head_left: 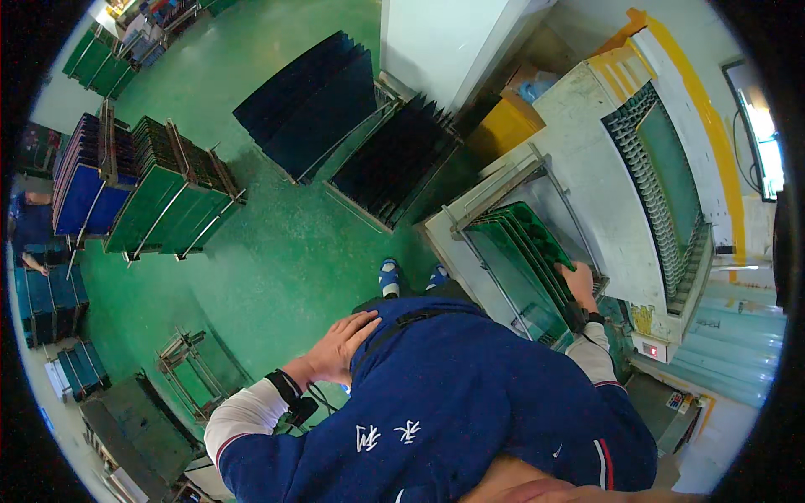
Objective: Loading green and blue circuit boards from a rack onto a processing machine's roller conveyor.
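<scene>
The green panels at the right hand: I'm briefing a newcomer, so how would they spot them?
Find the big pale machine on the picture's right. At its left side, a metal rack holds several slanted green panels. Unlike the other green panels at left, these have the right hand at their edge.

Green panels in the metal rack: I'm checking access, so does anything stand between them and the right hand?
Nothing visible does: the right hand touches the edge of the rightmost green panel. The metal rack has bars beside the panels, not between.
</scene>
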`<state>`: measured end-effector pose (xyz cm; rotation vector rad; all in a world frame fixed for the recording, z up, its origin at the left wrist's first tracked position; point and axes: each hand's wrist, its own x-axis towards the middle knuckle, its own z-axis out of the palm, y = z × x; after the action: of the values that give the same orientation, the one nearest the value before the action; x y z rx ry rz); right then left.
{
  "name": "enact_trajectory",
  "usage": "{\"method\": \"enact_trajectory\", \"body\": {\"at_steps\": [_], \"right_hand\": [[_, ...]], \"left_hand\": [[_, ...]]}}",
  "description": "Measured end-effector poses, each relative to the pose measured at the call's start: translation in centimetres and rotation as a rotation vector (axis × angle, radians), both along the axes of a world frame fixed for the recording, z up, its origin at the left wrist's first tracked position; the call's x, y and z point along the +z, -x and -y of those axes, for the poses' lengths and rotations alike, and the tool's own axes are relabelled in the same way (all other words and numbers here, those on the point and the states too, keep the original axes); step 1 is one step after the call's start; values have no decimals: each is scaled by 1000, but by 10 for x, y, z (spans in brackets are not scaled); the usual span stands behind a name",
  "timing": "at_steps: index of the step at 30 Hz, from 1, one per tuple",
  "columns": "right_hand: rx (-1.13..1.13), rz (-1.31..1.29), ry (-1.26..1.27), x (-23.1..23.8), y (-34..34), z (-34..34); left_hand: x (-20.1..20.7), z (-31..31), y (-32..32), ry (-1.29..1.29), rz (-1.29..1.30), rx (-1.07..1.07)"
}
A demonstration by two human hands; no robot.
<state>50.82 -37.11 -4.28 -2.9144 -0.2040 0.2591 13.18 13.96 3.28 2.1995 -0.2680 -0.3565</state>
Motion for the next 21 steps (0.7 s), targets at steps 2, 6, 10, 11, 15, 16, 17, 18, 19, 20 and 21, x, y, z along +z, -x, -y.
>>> {"method": "enact_trajectory", "body": {"at_steps": [2,6,10,11,15,16,17,18,19,20,21], "right_hand": [[-9,-18,-10,7,2,-5],[-13,-23,7,12,2,-11],[-36,-46,3,18,3,-17],[-30,-44,4,19,3,-17],[-37,-21,27,13,2,-11],[-44,-31,31,11,1,-7],[-49,-41,34,13,0,-10],[-54,-52,37,14,0,-12],[-79,-89,37,17,0,-14],[-99,-128,35,33,1,-31],[-126,-165,36,43,4,-38]], "left_hand": [[-1,-1,0,2,1,-4],[-3,-2,0,3,3,-10],[-4,-2,0,0,-2,-9],[-3,-2,-1,1,-7,-9],[0,-2,-3,5,-18,-11],[0,-3,-3,7,-19,-12],[0,-3,-3,6,-16,-11],[-1,-3,-3,4,-14,-9],[-2,-3,-3,3,-12,-8],[-1,-3,-3,-3,-11,-3],[-1,-3,-3,-5,-8,-6]]}}
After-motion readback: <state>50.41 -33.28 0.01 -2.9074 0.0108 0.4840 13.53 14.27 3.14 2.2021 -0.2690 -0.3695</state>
